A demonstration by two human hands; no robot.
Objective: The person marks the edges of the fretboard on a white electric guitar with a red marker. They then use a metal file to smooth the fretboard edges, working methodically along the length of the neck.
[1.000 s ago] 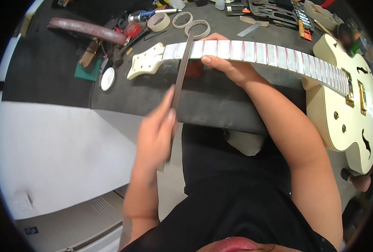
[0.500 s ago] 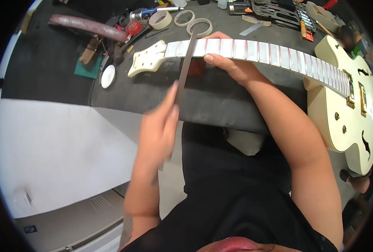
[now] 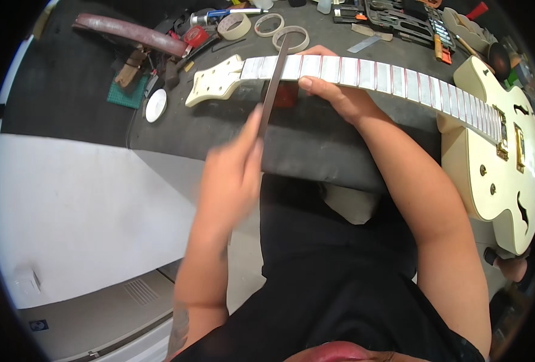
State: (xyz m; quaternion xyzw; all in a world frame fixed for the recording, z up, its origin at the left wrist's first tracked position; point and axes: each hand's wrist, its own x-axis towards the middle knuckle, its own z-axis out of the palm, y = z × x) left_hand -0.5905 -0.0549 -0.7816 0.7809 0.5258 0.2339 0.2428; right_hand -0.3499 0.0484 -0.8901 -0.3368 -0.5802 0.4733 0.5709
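Note:
A cream electric guitar (image 3: 501, 181) with f-shaped holes spans the right side, its neck (image 3: 383, 77) running left to the bare headstock (image 3: 216, 83). Whitish covering lies between the frets, which show as reddish and metallic lines. My left hand (image 3: 232, 172), blurred by motion, grips a long narrow file (image 3: 275, 84). That file lies across the neck near the headstock end, its tip reaching past the far edge. Wrapped around the neck just right of the file is my right hand (image 3: 340, 99), thumb on the near side, other fingers mostly hidden behind.
A red block (image 3: 287, 95) sits under the neck on the dark workbench (image 3: 334, 160). Tape rolls (image 3: 234, 27), a curved reddish bar (image 3: 132, 35) and a small white dish (image 3: 156, 105) lie around the headstock. Farther right are a metal scraper (image 3: 364, 43) and several tools.
The file and my left hand have moved slightly away from me and to the right across the neck. My right hand keeps its hold on the neck.

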